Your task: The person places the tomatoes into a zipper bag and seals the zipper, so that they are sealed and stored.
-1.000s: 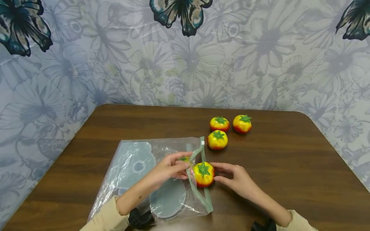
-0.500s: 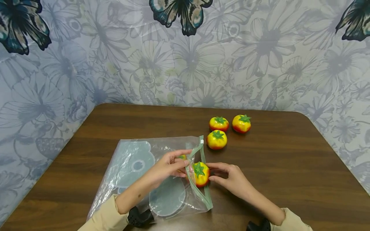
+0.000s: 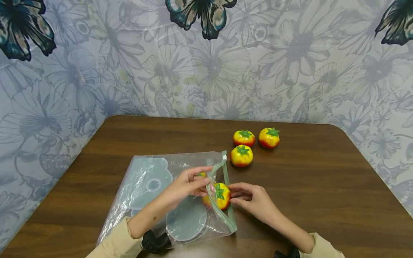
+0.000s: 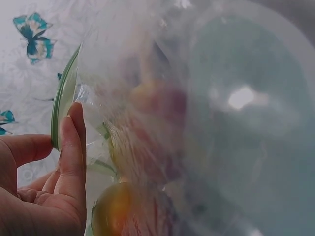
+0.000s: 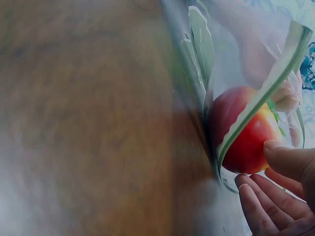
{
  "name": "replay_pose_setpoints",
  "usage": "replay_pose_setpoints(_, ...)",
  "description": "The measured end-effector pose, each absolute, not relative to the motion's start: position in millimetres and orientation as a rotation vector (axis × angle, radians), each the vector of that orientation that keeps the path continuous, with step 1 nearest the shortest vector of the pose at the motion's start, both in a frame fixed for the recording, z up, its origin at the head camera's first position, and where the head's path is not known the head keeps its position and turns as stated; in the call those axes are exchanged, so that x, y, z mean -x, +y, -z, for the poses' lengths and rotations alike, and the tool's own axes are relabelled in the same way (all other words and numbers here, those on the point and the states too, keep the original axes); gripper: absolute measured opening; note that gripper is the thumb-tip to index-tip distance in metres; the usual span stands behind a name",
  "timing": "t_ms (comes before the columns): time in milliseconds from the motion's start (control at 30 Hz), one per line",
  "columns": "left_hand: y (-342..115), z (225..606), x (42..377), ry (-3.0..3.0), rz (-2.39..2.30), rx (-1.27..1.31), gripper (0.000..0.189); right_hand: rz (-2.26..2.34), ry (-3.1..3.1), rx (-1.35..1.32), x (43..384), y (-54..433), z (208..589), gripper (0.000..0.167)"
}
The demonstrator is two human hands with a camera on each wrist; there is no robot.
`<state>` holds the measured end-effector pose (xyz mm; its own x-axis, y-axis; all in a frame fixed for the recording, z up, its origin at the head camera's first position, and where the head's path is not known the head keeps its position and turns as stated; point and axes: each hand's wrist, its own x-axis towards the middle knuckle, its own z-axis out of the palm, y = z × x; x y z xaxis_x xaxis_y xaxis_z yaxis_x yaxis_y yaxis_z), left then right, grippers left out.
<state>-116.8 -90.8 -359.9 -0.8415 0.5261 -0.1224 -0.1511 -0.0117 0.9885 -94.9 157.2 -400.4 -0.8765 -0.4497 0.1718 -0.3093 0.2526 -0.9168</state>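
A clear zip bag [image 3: 180,163] with a green zip edge lies flat, its mouth facing right. My left hand [image 3: 190,182] pinches the upper zip edge between thumb and fingers and lifts it, as the left wrist view also shows. In the mouth sits a yellow-and-red tomato [image 3: 222,196] with a green leafy top, partly under the clear film. My right hand [image 3: 253,200] holds that tomato's right side with thumb and fingertips; in the right wrist view the thumb presses on its red skin. Another tomato [image 3: 206,201] shows deeper in the bag, mostly hidden by the left hand.
Beyond the bag mouth stand three more tomatoes: one nearest [image 3: 242,156], one behind it [image 3: 244,137] and one to the right [image 3: 269,137]. The brown wooden table [image 3: 322,172] ends at a wall covering [image 3: 274,82] with flowers and butterflies.
My right hand has moved left, pushing its tomato from the bag's mouth further in under the film. The left hand keeps its pinch on the zip edge, nearly still.
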Motion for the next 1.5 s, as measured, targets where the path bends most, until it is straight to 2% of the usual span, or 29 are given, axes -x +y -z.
replay_pose_setpoints(400, -92, 356, 117, 1.778, -1.922, -0.403, 0.049, 1.716, 2.338, 0.694, 94, 151, 400, 0.028)
replay_pose_setpoints(633, -92, 356, 118, 1.783, -1.911, -0.412, 0.049, 1.714, 2.355, 0.767, 94, 149, 401, 0.024)
replay_pose_setpoints(1100, -94, 353, 118, 1.83, -1.897, -0.385, 0.047, 1.698, 2.24, 0.826, 92, 147, 401, 0.01)
replay_pose_setpoints(1200, -94, 353, 118, 1.828, -1.902, -0.387, 0.048, 1.711, 2.231, 0.832, 93, 149, 401, 0.013)
replay_pose_setpoints(1367, -95, 354, 118, 1.822, -1.905, -0.396, 0.049, 1.718, 2.222, 0.822, 95, 151, 402, 0.031)
replay_pose_setpoints(1500, -95, 354, 118, 1.834, -1.901, -0.391, 0.049, 1.71, 2.19, 0.845, 96, 152, 403, 0.024)
